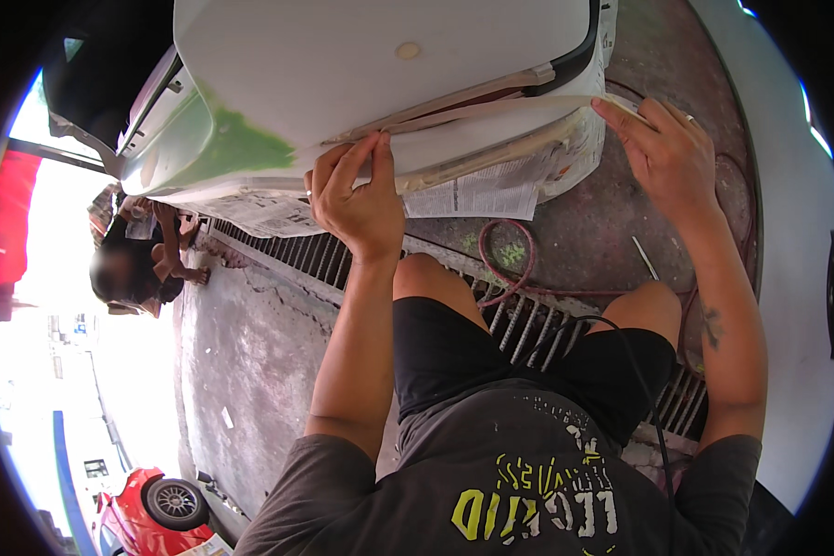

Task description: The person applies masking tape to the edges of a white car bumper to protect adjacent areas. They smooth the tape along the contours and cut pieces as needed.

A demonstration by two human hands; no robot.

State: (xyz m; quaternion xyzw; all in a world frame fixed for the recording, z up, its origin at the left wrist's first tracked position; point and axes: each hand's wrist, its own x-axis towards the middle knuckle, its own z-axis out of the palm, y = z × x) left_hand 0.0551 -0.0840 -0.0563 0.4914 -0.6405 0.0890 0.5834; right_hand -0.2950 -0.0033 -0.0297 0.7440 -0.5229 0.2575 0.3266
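A long strip of masking tape [500, 111] runs between my two hands, stretched along a white car body panel [324, 65]. My left hand [361, 204] is closed, its thumb and fingertips pinching the strip near the panel's lower trim. Out to the right, beyond the car's corner, my right hand [667, 153] grips the other end; its curled fingers hide whether a roll is there. Below the strip, newspaper [477, 195] is taped over the lower bodywork. A green patch [246, 148] marks the panel left of my left hand.
A metal floor grate [320, 264] lies beneath the car and my legs. A reddish hose [505, 296] loops over the floor, near a thin metal rod [645, 258]. Another person [148, 250] crouches at the left. A red car [148, 510] stands at the lower left.
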